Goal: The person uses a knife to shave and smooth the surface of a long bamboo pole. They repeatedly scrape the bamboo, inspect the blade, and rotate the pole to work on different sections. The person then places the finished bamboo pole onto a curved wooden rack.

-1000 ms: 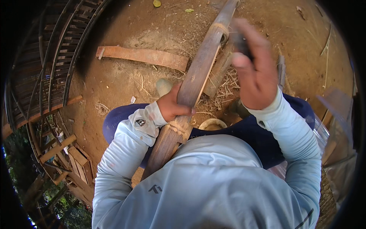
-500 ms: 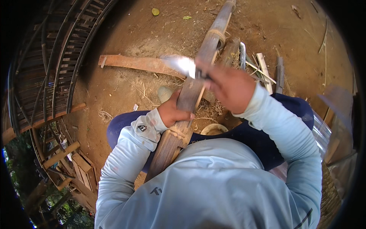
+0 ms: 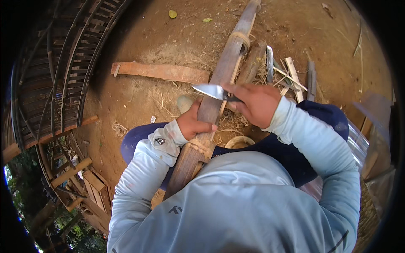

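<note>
A long split bamboo pole (image 3: 223, 69) slants from my lap up toward the far side, with raised joints along it. My left hand (image 3: 194, 121) is wrapped round it just above the nearer joint, thumb across the top. In my right hand (image 3: 257, 103) is a knife (image 3: 209, 90) with a dark handle and a short bright blade. The blade lies across the pole, a little beyond my left hand, its tip pointing left. Whether its edge touches the bamboo I cannot tell.
A flat reddish-brown board (image 3: 160, 71) lies on the dirt ahead. To the right are a long metal blade (image 3: 269, 63), wood strips (image 3: 295, 78) and a short log (image 3: 252, 63). A slatted bamboo structure (image 3: 63, 63) stands at left. Below the pole sits a round container (image 3: 239, 142).
My right hand and the knife have come slightly nearer to me along the pole, and the blade shows more sharply. My left hand keeps its hold on the bamboo.
</note>
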A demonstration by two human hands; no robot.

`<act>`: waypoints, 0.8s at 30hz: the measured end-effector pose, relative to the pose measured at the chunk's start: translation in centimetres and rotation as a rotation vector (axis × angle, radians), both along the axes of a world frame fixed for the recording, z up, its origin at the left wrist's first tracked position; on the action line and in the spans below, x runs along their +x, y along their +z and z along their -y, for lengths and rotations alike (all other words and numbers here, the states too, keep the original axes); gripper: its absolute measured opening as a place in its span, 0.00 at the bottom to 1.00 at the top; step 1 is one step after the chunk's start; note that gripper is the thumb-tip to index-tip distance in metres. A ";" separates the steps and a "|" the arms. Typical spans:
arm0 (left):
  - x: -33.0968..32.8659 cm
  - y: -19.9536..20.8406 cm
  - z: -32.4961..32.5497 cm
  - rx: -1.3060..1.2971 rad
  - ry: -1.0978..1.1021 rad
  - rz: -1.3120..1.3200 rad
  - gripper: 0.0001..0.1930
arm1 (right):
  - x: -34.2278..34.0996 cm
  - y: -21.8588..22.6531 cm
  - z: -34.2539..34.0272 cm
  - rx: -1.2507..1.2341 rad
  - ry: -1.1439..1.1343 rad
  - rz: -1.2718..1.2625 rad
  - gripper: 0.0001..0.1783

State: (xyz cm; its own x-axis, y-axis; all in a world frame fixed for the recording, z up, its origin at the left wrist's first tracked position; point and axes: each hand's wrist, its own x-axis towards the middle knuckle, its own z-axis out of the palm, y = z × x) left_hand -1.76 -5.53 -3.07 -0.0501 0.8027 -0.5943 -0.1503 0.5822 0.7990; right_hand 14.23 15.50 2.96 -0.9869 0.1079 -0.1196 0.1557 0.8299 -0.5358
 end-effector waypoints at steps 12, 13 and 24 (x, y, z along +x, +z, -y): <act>0.4 -0.4 0.1 0.004 -0.004 0.027 0.54 | -0.8 0.3 -1.0 -0.049 -0.149 -0.494 0.29; 0.2 -0.7 0.0 0.027 -0.010 0.016 0.54 | -0.5 0.1 -0.7 -0.029 -0.167 -0.506 0.29; 0.0 -1.0 0.0 0.091 0.014 -0.026 0.57 | 0.9 -1.2 0.6 -0.127 -0.057 0.005 0.27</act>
State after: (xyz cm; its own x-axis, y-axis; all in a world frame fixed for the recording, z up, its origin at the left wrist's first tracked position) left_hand -1.72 -5.55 -4.03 -0.0761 0.8526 -0.5170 -0.1367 0.5047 0.8524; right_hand 15.09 14.88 1.74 -0.9789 0.1477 -0.1409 0.2038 0.7454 -0.6347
